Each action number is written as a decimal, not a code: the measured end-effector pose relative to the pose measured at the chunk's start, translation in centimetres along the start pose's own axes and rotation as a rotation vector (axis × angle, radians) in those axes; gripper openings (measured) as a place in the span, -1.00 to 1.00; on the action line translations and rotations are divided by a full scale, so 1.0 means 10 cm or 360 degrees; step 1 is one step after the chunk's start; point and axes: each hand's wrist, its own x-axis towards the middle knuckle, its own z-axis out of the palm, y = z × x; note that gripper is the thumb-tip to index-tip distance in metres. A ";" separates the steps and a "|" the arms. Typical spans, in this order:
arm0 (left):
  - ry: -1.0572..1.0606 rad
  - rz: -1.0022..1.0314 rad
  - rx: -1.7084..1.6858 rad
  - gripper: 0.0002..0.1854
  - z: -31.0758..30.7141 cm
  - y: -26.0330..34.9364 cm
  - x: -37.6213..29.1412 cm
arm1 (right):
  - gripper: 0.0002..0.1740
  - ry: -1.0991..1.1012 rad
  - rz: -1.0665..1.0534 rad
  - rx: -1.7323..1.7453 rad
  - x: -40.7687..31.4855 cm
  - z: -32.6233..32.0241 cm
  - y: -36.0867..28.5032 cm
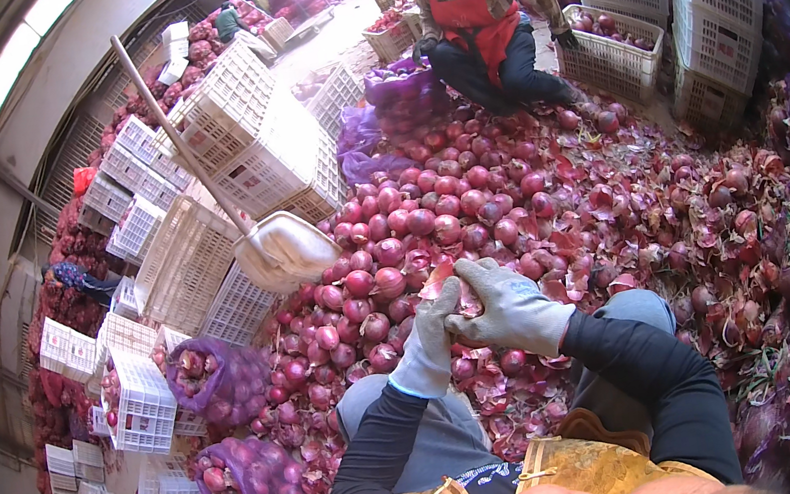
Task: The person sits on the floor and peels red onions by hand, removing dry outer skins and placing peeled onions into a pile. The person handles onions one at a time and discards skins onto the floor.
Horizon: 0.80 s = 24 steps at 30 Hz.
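My left hand (pixel 425 345), in a pale grey work glove, meets my right hand (pixel 513 306), gloved alike, above my knees. Between them a red onion (pixel 469 303) is gripped, mostly hidden by fingers and thumbs. A loose flap of papery onion skin (pixel 437 280) sticks out beside the left fingertips. Just beyond my hands spreads a heap of red onions (pixel 420 222) on the floor. Shed onion skins (pixel 517 412) lie between my legs, with a few onions among them.
Left of the heap, a shovel (pixel 289 250) leans against stacked plastic crates (pixel 259 167). Purple mesh bags (pixel 236 379) of onions stand at the left. A co-worker in a red apron (pixel 481 22) sits across the heap, near a crate of onions (pixel 612 68). Skins and stalks (pixel 752 257) cover the right.
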 end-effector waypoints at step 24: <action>0.0248 0.0333 0.0240 -0.53 0.00 -0.11 -0.11 | 0.09 -0.0046 -0.0008 -0.0051 0.03 0.20 0.10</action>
